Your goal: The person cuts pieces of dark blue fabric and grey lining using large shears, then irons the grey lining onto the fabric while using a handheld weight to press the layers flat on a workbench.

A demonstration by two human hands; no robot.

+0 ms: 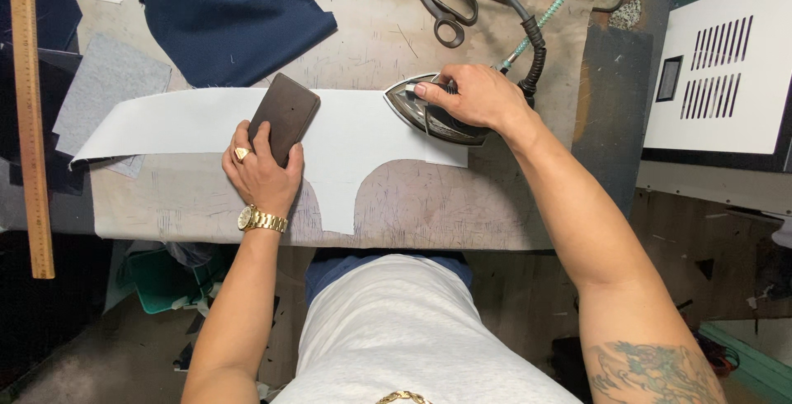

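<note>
My right hand (474, 95) has its grip wrapped round one shiny metal iron (429, 111) on the smooth white cloth (346, 136); left hand (262, 171) presses one dark wooden block (285, 115) flat on the scuffed desk (429, 206).

a single head-worn camera looks almost straight down, close over the pressing table (462, 214), with the left hand (262, 169) and right hand (478, 95) in mid-frame, the person's own torso below them and the table's far edge above.
</note>
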